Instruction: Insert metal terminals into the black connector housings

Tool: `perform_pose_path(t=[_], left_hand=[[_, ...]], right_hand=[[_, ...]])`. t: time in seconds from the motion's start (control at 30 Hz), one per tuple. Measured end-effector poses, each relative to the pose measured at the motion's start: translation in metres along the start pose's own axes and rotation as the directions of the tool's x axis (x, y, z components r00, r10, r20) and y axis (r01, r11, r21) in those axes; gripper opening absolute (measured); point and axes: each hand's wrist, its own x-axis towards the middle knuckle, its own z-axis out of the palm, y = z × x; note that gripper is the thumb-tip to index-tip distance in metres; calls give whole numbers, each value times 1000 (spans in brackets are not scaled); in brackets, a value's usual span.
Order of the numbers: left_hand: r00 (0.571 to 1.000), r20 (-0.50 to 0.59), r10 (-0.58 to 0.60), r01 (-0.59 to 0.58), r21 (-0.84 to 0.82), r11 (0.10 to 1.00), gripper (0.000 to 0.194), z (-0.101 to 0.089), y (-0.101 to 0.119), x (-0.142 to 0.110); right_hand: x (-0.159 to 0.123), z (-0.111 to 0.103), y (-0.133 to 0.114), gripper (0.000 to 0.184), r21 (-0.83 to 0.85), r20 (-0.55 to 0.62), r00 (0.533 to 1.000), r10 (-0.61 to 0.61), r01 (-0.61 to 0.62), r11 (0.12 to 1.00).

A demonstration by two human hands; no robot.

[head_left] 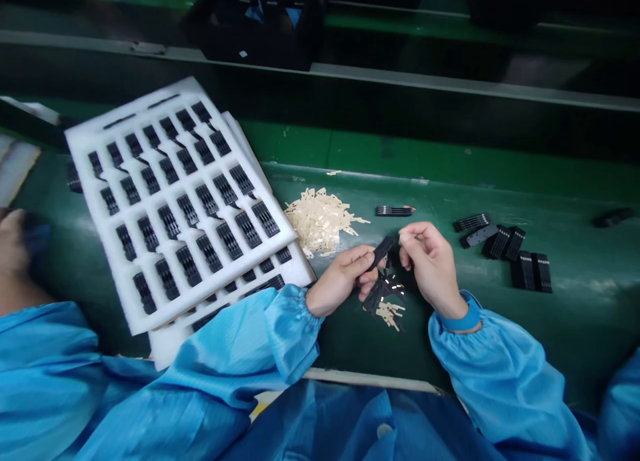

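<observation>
The left hand (343,275) pinches a black part (384,250) between thumb and fingers, above the surface (477,297) and right of a pile of cream pieces (319,219). The right hand (431,264) has thumb and forefinger close together beside the part's far end; whether they pinch anything cannot be determined. The part appears light, stiff, possibly slippery; its long sides suit gripping.

No text, label, brand, number or sign can be read anywhere in view.
</observation>
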Motion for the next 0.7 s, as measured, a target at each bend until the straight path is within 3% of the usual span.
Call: perform_pose_path(t=[0.07, 0.17, 0.33, 0.5, 0.6, 0.7], left_hand=[[1000, 3, 4, -4, -8, 1000, 34, 1, 1, 0], [999, 39, 8, -8, -6, 1000, 35, 1, 0, -1], [990, 138, 9, -13, 29, 999, 37, -2, -3, -3], [981, 186, -46, 48, -5, 999, 39, -4, -3, -4], [983, 175, -49, 59, -47, 997, 38, -3, -3, -4], [986, 159, -42, 59, -104, 993, 36, -2, -3, -4]], right_hand=[[-2, 2, -1, 29, -9, 42, 999, -12, 13, 1000], [-8, 7, 0, 34, 45, 205, 978, 27, -37, 998], [-14, 13, 2, 30, 265, 222, 970, 102, -161, 951], [-13, 12, -2, 39, 308, 281, 942, 183, -269, 913], [-14, 12, -2, 40, 275, 260, 954, 147, -220, 936], [-16, 13, 2, 36, 195, 222, 975, 17, -61, 979]])
